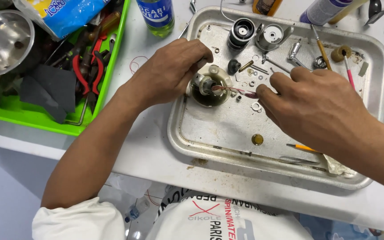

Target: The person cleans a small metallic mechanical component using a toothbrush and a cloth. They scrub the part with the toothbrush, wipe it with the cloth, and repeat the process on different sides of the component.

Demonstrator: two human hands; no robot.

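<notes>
Dented, stained metal tray [227, 129] on white tabletop [150, 155]: round cream-and-dark reel part [207, 86] at its left-centre, left hand [174, 71] clasped over the part's left edge. Right hand [310, 104], right of the part, pinches a thin reddish brush [234, 90] whose tip touches the part's hub. Green plastic bin [36, 120] of pliers left of tray.

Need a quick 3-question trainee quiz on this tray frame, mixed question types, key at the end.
1. True or false: the left hand steadies the round part on the metal tray.
2. What does the right hand hold to that part? A) pliers B) a thin brush C) a bottle
3. Where do the red-handled pliers lie?

Key: 1 true. 2 B. 3 In the green bin, left of the tray.
</notes>
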